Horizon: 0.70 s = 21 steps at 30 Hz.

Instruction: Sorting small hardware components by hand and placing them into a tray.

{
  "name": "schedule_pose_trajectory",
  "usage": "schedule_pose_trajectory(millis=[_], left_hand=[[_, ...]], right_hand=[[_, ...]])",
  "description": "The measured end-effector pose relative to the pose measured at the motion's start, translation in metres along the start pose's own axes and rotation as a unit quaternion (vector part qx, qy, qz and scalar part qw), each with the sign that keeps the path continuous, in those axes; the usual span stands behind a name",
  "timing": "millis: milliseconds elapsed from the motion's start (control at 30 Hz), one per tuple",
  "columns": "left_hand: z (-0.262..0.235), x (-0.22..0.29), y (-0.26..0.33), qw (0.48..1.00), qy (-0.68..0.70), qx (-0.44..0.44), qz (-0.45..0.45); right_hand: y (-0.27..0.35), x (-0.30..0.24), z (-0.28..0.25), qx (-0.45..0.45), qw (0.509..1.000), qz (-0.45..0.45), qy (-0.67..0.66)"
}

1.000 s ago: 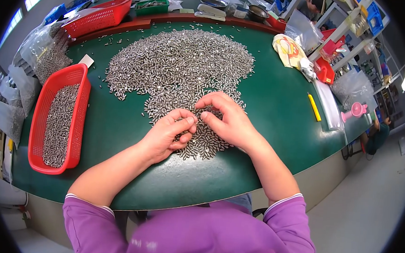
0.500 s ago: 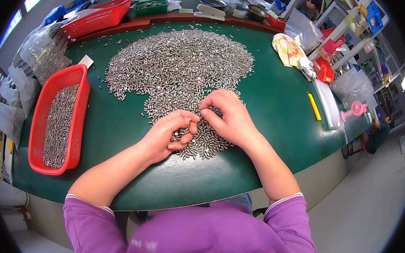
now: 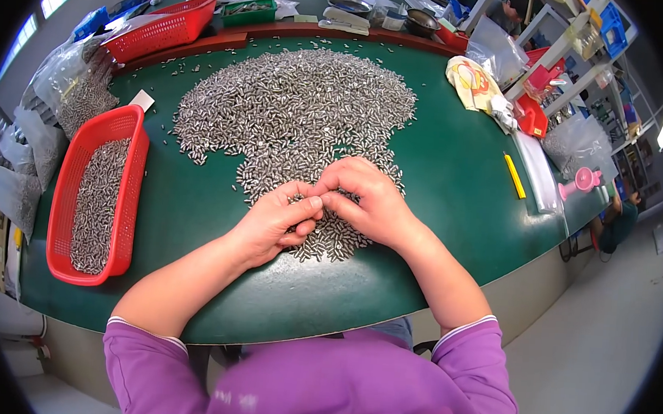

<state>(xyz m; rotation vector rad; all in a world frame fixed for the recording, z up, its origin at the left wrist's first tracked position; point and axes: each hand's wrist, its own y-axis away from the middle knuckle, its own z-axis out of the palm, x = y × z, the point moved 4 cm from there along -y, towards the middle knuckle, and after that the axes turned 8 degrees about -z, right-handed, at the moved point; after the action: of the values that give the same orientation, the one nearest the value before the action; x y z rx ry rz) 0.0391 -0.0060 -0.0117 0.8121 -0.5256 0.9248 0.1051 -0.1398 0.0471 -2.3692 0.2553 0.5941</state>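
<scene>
A broad heap of small silver cylindrical metal pieces [image 3: 277, 101] covers the middle of the green table [image 3: 440, 168], with a narrower spread of them coming toward me. Over that near spread, my left hand [image 3: 279, 223] is closed, fingers curled around some of the metal pieces, which its fingers now mostly hide. My right hand [image 3: 370, 203] meets it from the right, thumb and forefinger pinched against the left thumb and fingertips. Whatever sits in this pinch is too small and covered to make out. To the left stands a red plastic basket [image 3: 128, 217] holding many similar pieces.
Clear bags of metal pieces [image 3: 80, 93] line the left edge. Another red basket [image 3: 164, 33] and a green tray [image 3: 248, 12] are at the back. On the right lie a yellow cutter-like tool [image 3: 514, 176], a cloth [image 3: 472, 83] and a pink handheld item [image 3: 580, 181]. Other people are farther off.
My right hand has come down and left, its fingertips now meeting those of my left hand. The left thumb has moved across toward the right fingers.
</scene>
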Motion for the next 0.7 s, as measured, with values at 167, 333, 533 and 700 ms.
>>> schedule_pose_trajectory(millis=[167,333,533,700], left_hand=[[0.001,0.002,0.0,1.0,0.002,0.005,0.001],[-0.001,0.002,0.001,1.0,0.014,0.003,-0.001],[0.001,0.004,0.003,1.0,0.028,0.0,-0.009],[0.003,0.005,0.004,1.0,0.003,0.012,0.006]], right_hand=[[0.006,0.008,-0.007,0.004,0.995,0.066,0.07],[0.015,0.021,-0.006,-0.075,0.979,0.115,0.147],[0.011,0.021,-0.001,-0.058,0.98,0.088,0.166],[0.004,0.006,-0.006,0.029,0.994,0.093,0.057]])
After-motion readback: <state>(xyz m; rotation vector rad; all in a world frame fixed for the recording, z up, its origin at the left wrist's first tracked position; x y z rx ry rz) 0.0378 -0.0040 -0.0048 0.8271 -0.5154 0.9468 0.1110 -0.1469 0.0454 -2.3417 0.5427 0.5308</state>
